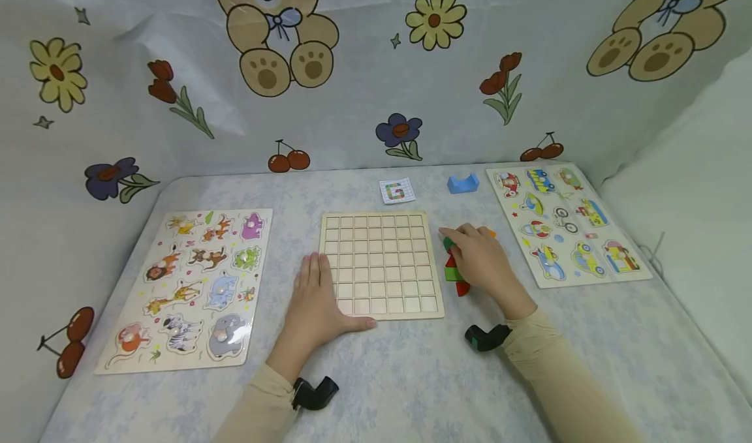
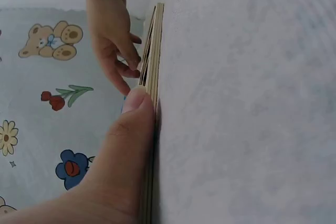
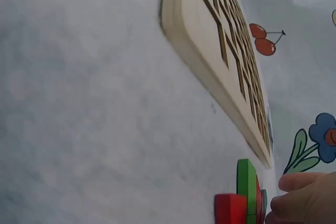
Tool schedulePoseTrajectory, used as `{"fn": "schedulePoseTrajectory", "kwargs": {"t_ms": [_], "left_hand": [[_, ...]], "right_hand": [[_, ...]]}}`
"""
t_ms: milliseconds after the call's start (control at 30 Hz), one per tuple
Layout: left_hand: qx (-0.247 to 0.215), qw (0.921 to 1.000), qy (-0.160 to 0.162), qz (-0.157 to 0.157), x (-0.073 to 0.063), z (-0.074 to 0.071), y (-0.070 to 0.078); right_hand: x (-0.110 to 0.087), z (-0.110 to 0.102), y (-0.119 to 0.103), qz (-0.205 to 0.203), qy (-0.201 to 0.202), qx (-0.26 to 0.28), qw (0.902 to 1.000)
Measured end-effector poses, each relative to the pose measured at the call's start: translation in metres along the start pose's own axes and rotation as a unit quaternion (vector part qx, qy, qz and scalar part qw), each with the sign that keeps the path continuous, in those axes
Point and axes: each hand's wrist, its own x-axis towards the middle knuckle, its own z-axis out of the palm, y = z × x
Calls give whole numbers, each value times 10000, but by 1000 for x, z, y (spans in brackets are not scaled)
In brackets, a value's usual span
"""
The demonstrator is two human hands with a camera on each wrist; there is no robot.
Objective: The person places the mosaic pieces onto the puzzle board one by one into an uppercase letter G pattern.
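Observation:
A square wooden grid board (image 1: 382,265) lies flat on the table in the head view. My left hand (image 1: 320,303) rests at its left front corner, the straight fingers along the left edge and the thumb stretched along the front edge. The left wrist view shows that thumb (image 2: 118,145) right against the board's side. To the right of the board, my right hand (image 1: 482,260) reaches over a group of coloured blocks, its fingers loosely bent. A green block (image 1: 452,274) and a red block (image 1: 463,289) show beside the palm; other pieces are partly hidden under the fingers.
An animal puzzle board (image 1: 258,286) lies at the left, a vehicle puzzle board (image 1: 529,270) at the right. Behind the grid board are a small card with a coloured G (image 1: 397,191) and a blue curved block (image 1: 463,183). A printed curtain (image 1: 352,110) hangs behind the table.

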Motion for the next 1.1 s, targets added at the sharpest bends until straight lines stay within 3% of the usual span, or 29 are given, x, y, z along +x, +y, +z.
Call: {"fn": "schedulePoseTrajectory", "kwargs": {"t_ms": [133, 300, 467, 667, 867, 1100], "left_hand": [[36, 10000, 24, 75, -1, 3, -4], [109, 9999, 83, 103, 0, 8, -7], [102, 9998, 137, 101, 0, 10, -8], [119, 9997, 205, 91, -1, 10, -9], [111, 9989, 418, 167, -1, 13, -9], [124, 9985, 499, 169, 0, 16, -11]], "right_hand": [[9, 1, 7, -102, -178, -9, 9998], [15, -1, 12, 84, -337, 154, 9993], [20, -5, 16, 382, -541, 608, 9959], [23, -6, 22, 384, -612, 1185, 9903], [26, -4, 17, 437, -439, 1786, 9820], [40, -3, -5, 700, -324, 2558, 9636]]}}
